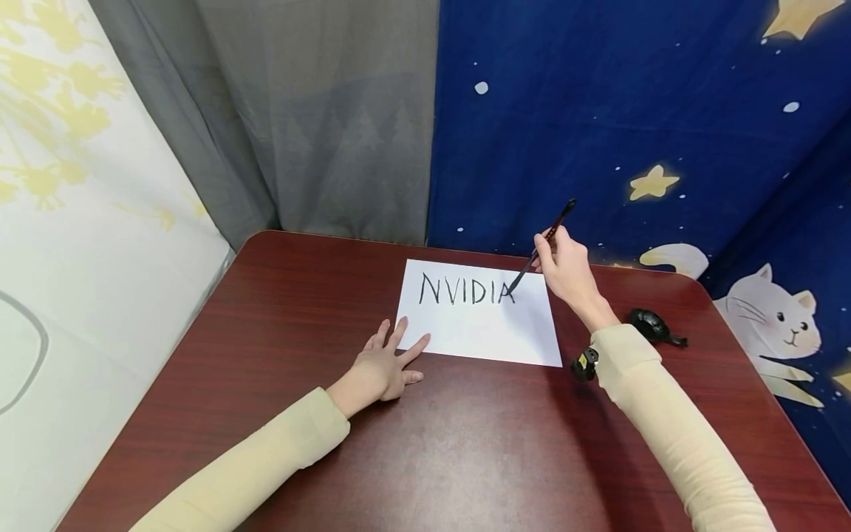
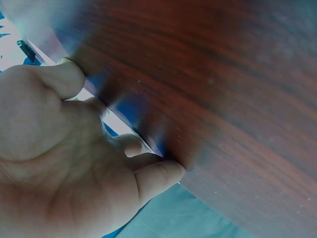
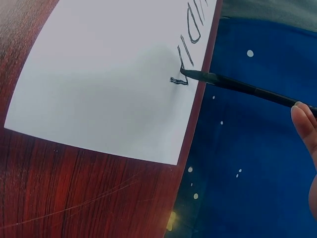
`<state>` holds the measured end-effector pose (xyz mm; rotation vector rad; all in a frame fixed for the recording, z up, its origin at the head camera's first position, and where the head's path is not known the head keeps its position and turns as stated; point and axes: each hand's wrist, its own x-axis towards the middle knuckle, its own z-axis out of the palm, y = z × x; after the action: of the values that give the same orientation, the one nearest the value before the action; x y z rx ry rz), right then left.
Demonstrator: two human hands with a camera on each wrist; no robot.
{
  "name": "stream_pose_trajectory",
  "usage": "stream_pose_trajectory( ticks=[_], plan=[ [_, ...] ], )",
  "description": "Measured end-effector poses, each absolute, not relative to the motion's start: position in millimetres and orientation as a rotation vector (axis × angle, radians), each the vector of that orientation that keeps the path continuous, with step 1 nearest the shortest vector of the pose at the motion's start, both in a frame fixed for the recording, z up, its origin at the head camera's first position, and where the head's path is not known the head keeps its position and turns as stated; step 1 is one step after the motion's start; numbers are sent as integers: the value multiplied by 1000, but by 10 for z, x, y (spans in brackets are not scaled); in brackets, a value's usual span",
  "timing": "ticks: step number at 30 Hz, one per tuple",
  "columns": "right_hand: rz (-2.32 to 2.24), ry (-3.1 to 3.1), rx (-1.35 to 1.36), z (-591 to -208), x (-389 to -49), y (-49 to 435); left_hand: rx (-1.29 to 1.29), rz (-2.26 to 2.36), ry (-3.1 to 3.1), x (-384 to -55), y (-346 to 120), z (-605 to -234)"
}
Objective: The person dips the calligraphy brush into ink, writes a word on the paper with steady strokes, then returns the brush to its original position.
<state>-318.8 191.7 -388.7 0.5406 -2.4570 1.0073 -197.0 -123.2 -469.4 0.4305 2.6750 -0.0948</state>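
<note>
A white sheet of paper [image 1: 479, 332] lies on the dark red-brown table [image 1: 299, 295], with "NVIDIA" lettered in black along its upper part. My right hand [image 1: 568, 270] grips a dark ink brush [image 1: 552, 230] by its handle above the sheet's upper right. In the right wrist view the black tip of the brush [image 3: 198, 75] meets the paper at the last A. At the sheet's lower left corner my left hand [image 1: 388, 362] rests with fingers spread, some fingertips on the paper. The left wrist view shows the palm of the left hand [image 2: 74, 148] close to the tabletop.
A small glossy black object with a narrow spout-like end [image 1: 651, 326] sits right of the sheet, near the right forearm. Behind the table's far edge hang a grey curtain [image 1: 346, 148] and a blue curtain [image 1: 565, 111] with stars and a cat. White fabric [image 1: 100, 281] hangs at the left.
</note>
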Motion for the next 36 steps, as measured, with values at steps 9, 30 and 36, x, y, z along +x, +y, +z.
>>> stream_pose_trajectory(
  ticks=[9, 30, 36],
  plan=[
    [987, -2452, 533, -3874, -3188, 1976, 427, -74, 2678, -1970, -1233, -4694],
    [977, -2444, 521, -3834, -3175, 2002, 420, -64, 2663, -1896, -1203, -4501],
    [985, -2420, 530, -3809, -3167, 2019, 433, -61, 2673, -1980, -1234, -4714]
  ],
)
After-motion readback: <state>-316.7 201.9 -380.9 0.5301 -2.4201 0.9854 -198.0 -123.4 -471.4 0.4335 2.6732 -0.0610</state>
